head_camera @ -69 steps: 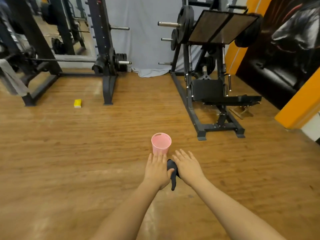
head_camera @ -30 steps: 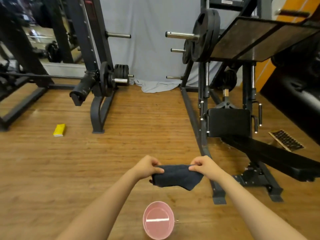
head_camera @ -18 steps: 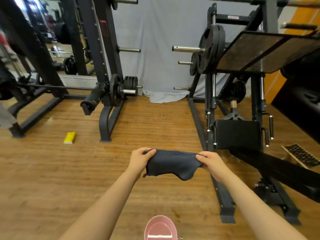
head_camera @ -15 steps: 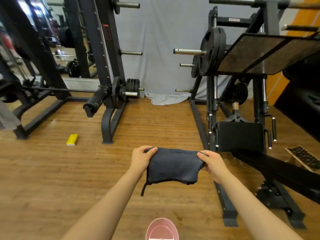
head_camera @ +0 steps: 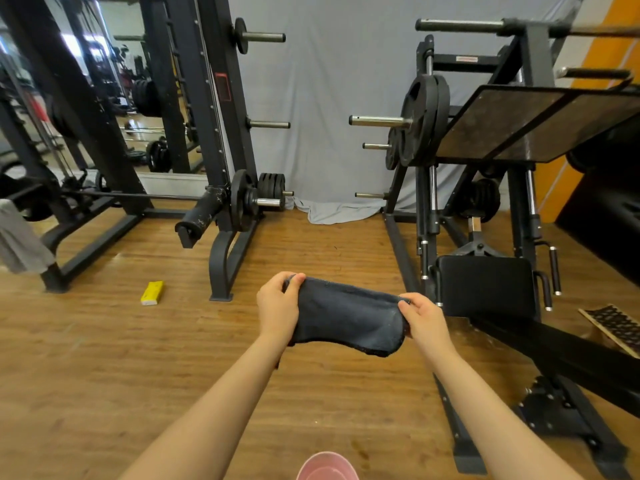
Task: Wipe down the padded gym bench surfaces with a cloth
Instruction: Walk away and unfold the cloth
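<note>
— What's cut off or hard to read here?

— The pink cup (head_camera: 327, 467) at the bottom edge shows only its rim. The long black bench pad (head_camera: 568, 351) of the leg press machine (head_camera: 485, 188) runs out of view on the right, and its far end is not visible. A grey towel (head_camera: 17, 237) hangs at the left edge, partly cropped. The mirror area behind the black rack (head_camera: 207, 133) is cluttered with reflections I can't sort out.

— And open room?

— Bare wooden floor (head_camera: 104, 375) spreads to the left and in front of the arms. A small yellow block (head_camera: 151, 292) lies on it near the rack's foot. To the right, the machine's base rail runs along the floor just beside the right forearm, and the square black back pad (head_camera: 485, 285) stands just beyond the right hand.

— Where's the cloth?

— The dark blue cloth (head_camera: 346, 320) is held up in the air between both hands, stretched sideways, its lower edge sagging. It touches neither pad and hangs left of the back pad.

— The hands?

— The left hand (head_camera: 277, 306) grips the cloth's left end, fingers curled over the top edge. The right hand (head_camera: 424, 320) pinches the right end, thumb on the near side, fingers wrapped behind the fabric.
</note>
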Motion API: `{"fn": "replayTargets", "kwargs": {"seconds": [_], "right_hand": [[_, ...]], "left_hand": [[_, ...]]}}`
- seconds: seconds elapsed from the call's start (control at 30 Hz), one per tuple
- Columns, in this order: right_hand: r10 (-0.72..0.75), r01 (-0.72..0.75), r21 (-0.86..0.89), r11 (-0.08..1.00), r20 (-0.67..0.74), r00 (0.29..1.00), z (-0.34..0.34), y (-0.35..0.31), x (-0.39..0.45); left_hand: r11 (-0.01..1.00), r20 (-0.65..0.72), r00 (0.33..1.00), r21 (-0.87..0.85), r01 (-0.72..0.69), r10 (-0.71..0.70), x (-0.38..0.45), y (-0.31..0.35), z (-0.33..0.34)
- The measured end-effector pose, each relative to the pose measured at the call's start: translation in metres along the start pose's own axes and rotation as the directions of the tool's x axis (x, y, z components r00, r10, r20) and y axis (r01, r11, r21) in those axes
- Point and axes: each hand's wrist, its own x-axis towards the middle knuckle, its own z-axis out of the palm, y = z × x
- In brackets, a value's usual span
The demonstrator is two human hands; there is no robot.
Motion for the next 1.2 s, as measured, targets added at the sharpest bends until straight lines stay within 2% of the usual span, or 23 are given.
{"fn": "replayTargets", "kwargs": {"seconds": [0.07,0.17,0.27,0.33,0.4,0.5,0.6,0.7,0.8,0.97,1.1,1.2], "right_hand": [[-0.104,0.087,-0.143,0.986,-0.118,0.988,0.003,-0.01,-0.001],[-0.217,0.161,-0.198,0.967,-0.304,0.928,0.011,-0.022,-0.005],[-0.214,0.152,-0.192,0.969,-0.363,0.907,0.012,-0.029,-0.005],[-0.177,0.105,-0.215,0.971,-0.354,0.918,0.009,-0.032,-0.001],[-0.116,0.038,-0.23,0.972,-0.336,0.935,0.008,-0.035,0.004],[-0.07,0.025,-0.18,0.983,-0.245,0.967,0.013,-0.043,0.002],[-0.065,0.047,-0.159,0.986,-0.109,0.992,0.027,-0.054,-0.006],[-0.021,0.018,-0.13,0.991,-0.019,1.0,0.039,-0.059,-0.012],[-0.002,-0.001,-0.109,0.994,-0.03,1.0,0.044,-0.058,-0.012],[-0.015,0.005,-0.115,0.993,-0.082,0.996,0.045,-0.056,-0.012],[0.001,-0.01,-0.073,0.997,-0.114,0.994,0.043,-0.05,-0.009],[0.073,-0.072,0.02,0.997,-0.079,0.994,0.042,-0.05,-0.01]], "left_hand": [[0.998,-0.037,0.998,0.021,-0.059,0.06,-0.006,0.001,0.006],[0.994,-0.051,0.994,0.07,-0.089,0.093,-0.009,0.002,0.014],[0.993,-0.072,0.993,0.08,-0.088,0.094,-0.006,0.007,0.017],[0.996,-0.063,0.998,0.088,0.024,-0.018,-0.002,0.012,0.019],[0.977,-0.02,0.979,0.065,0.202,-0.201,0.0,0.015,0.022],[0.889,0.148,0.896,-0.131,0.438,-0.419,-0.008,0.022,0.029],[0.823,0.283,0.84,-0.215,0.525,-0.462,-0.02,0.03,0.041],[0.849,0.347,0.845,-0.198,0.489,-0.406,-0.027,0.031,0.052],[0.907,0.379,0.867,-0.14,0.398,-0.322,-0.035,0.029,0.059],[0.989,0.262,0.956,-0.033,0.145,-0.131,-0.045,0.028,0.067],[0.993,0.219,0.971,-0.042,0.11,-0.099,-0.049,0.031,0.072],[0.996,0.259,0.963,-0.015,0.084,-0.078,-0.051,0.031,0.074]]}}
